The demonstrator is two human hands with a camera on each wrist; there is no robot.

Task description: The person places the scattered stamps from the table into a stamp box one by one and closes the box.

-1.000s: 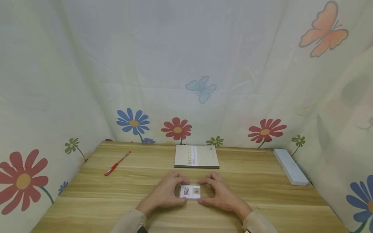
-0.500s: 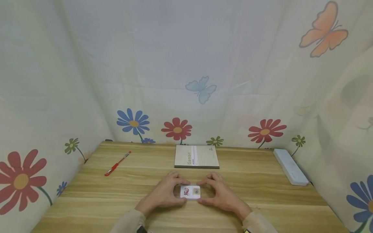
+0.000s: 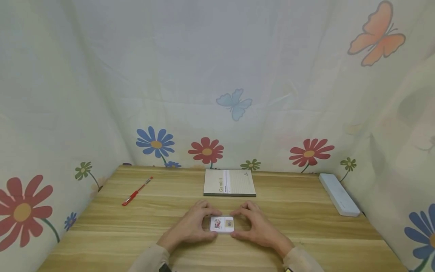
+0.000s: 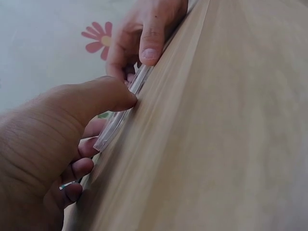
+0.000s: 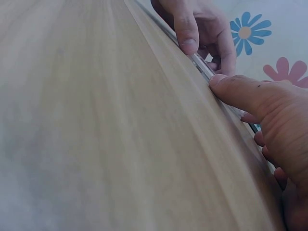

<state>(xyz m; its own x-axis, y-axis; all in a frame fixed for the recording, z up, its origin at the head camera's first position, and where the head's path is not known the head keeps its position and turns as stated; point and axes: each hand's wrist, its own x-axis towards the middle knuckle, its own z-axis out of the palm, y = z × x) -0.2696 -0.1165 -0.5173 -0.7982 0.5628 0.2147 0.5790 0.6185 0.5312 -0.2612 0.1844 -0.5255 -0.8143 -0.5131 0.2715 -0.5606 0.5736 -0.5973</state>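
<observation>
A small flat clear plastic case (image 3: 221, 224) with a white face and two little pictures lies near the front middle of the wooden table (image 3: 112, 234). My left hand (image 3: 193, 226) grips its left end, thumb on the near edge and fingers at the far edge. On the other end, my right hand (image 3: 259, 227) holds it the same way. From the left wrist view, the case's clear side (image 4: 113, 127) shows low against the tabletop between thumb and fingers. In the right wrist view only a thin strip of the case (image 5: 203, 67) appears between the two thumbs.
Behind the hands lies a beige notebook (image 3: 239, 183) marked "Gambit". A red pen (image 3: 136, 191) rests at the left, and a long pale box (image 3: 338, 195) stands along the right edge. Flowered curtain (image 3: 176, 94) encloses the table's back and sides.
</observation>
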